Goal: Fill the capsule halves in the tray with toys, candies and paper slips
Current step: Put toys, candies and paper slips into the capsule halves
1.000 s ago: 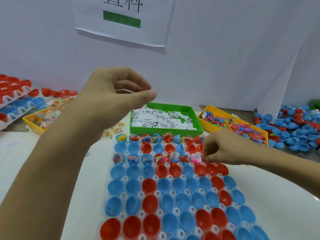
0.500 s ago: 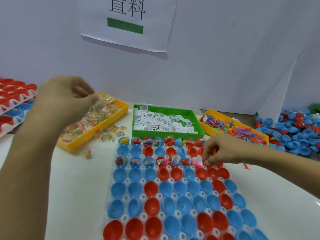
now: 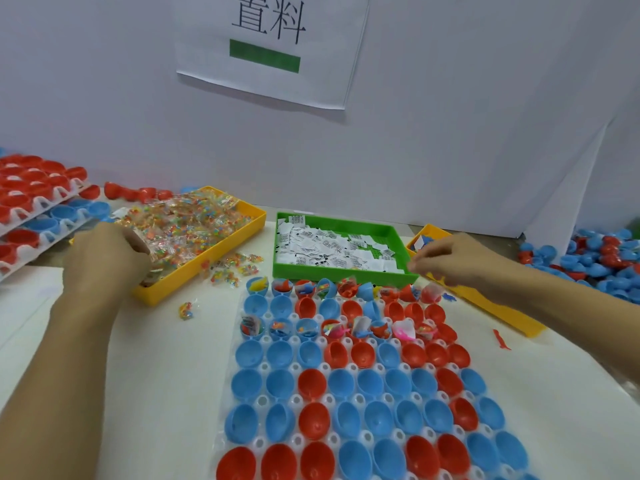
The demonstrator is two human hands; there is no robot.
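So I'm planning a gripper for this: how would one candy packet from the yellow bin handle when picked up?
Candy packet: probably light and floppy, as the clear wrap looks crinkled. Likely slippery, since the film is glossy. Unlikely to roll; the loose ones beside the yellow bin lie flat.

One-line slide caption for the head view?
Left hand reaches into candy bin; right hand hovers beyond the capsule tray.

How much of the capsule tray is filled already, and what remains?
Done: the first and third rows of the capsule tray hold items. In hand: left hand is in the candy bin; right hand is near the toy bin. Left: the second row and all nearer rows.
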